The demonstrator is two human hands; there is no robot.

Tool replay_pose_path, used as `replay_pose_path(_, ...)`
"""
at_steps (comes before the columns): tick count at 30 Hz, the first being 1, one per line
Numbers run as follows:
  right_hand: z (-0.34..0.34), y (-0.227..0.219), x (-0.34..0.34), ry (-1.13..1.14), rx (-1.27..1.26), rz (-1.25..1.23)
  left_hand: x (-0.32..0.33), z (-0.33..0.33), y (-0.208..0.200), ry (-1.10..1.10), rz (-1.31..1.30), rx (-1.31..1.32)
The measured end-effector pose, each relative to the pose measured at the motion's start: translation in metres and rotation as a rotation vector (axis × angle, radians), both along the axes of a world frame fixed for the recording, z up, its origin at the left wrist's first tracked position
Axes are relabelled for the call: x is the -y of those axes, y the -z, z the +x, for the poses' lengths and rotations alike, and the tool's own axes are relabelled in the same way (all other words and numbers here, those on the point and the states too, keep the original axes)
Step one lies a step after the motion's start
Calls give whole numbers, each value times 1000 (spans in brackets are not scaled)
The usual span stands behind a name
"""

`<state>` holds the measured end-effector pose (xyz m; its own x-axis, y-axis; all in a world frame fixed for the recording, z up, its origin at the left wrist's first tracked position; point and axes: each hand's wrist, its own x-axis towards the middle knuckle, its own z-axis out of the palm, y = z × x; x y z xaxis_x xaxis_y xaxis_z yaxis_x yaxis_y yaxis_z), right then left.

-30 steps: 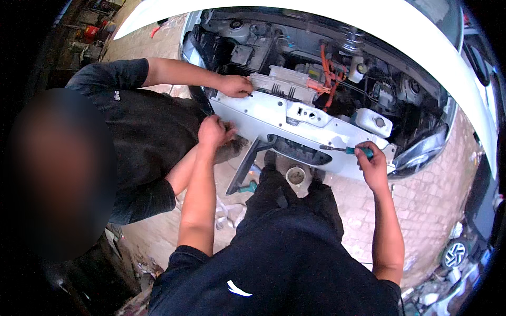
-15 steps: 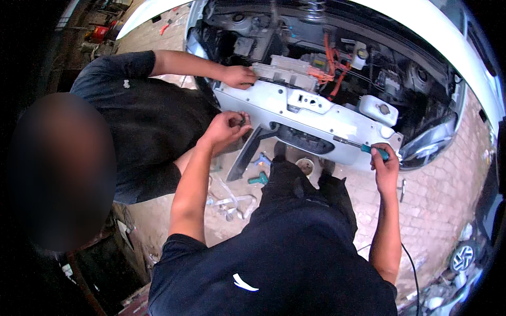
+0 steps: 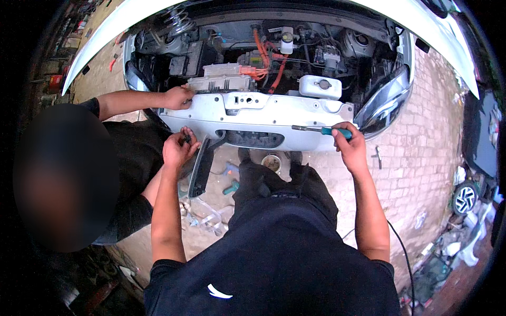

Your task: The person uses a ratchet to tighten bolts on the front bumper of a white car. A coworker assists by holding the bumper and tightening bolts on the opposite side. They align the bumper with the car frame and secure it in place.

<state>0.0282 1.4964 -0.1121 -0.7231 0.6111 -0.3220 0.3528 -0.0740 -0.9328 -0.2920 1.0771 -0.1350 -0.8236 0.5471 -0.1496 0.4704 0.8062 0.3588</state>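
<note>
In my right hand (image 3: pixel 351 150) is a screwdriver (image 3: pixel 340 134) with a teal handle, its fingers wrapped round the grip. The shaft points left, nearly level, over the white front panel (image 3: pixel 205 122) of a car; whether the thicker tip touches the panel cannot be made out. My left hand (image 3: pixel 178 150) is closed, palm turned up, around small dark pieces (image 3: pixel 187 138) at the panel's left part. Close by hangs a dark curved trim strip (image 3: pixel 201 168). Another person's hand (image 3: pixel 179 98) rests at the panel's upper left edge.
Behind the panel lies the engine bay with orange cables (image 3: pixel 278 76) and a white reservoir (image 3: pixel 320 87). The raised hood arches above. On the paving are a bucket (image 3: pixel 271 162), a teal tool (image 3: pixel 231 187) and a hammer-like tool (image 3: pixel 378 157). A dark cable (image 3: pixel 406 253) runs at right.
My view has swung right, so the car appears farther left and more level. The screwdriver's shaft now lies flatter. Both hands keep their hold.
</note>
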Motion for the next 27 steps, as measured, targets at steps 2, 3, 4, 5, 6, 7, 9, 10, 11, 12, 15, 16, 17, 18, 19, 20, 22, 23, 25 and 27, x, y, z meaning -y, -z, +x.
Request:
replay_pose_path(2, 5, 3, 0, 28, -7, -28, 2, 1, 0, 10, -28, -58)
replay_pose_path(3, 9, 7, 1, 41, -13, -50, 3, 0, -1, 14, -41, -88)
replay_pose_path(4, 11, 8, 1, 52, -18, -68, 0, 1, -2, -1, -73, -67)
replay_pose_path(5, 12, 9, 2, 53, -16, -71, -4, 1, -6, -15, -105, -47)
replay_pose_path(6, 12, 9, 4, 55, -14, -74, -7, 1, -8, -29, -137, -27)
replay_pose_path(7, 13, 8, 4, 61, -8, -72, -11, 2, -6, -17, -122, -39)
replay_pose_path(9, 14, 8, 5, 43, 5, -51, -14, 5, -4, 7, -91, -64)
replay_pose_path(10, 14, 10, 5, 36, 8, -41, -15, 5, -2, -14, -82, -56)
replay_pose_path(11, 14, 12, 5, 38, -14, -40, -13, 4, 3, -35, -74, -49)
replay_pose_path(12, 16, 11, 4, 38, -8, -36, -10, 3, 9, -57, -65, -41)
replay_pose_path(15, 18, 9, 7, 30, 13, -25, 5, 0, 15, -164, 107, 75)
replay_pose_path(16, 21, 9, 7, 33, 29, -9, 13, 2, 13, -236, 129, 136)
replay_pose_path(17, 23, 13, 7, 27, 30, -3, 15, 5, 5, -265, 223, 179)
replay_pose_path(18, 26, 17, 6, 19, 31, 3, 11, 9, 2, -295, 319, 221)
replay_pose_path(19, 24, 16, 8, 48, 22, -37, 10, 7, -6, -340, 277, 204)
replay_pose_path(20, 24, 12, 9, 76, 16, -73, 5, 8, -18, -380, 332, 255)
replay_pose_path(22, 26, 15, 13, 76, 2, -73, 8, 13, -24, -564, 838, 569)
replay_pose_path(23, 21, 13, 20, 61, -43, -129, -8, 24, -44, -592, 1079, 828)
replay_pose_path(25, 17, 5, 27, 32, -108, -224, -22, 42, -49, -603, 1443, 1118)
replay_pose_path(27, 7, 3, 39, 48, -194, -323, -41, 52, -27, -517, 1603, 1268)
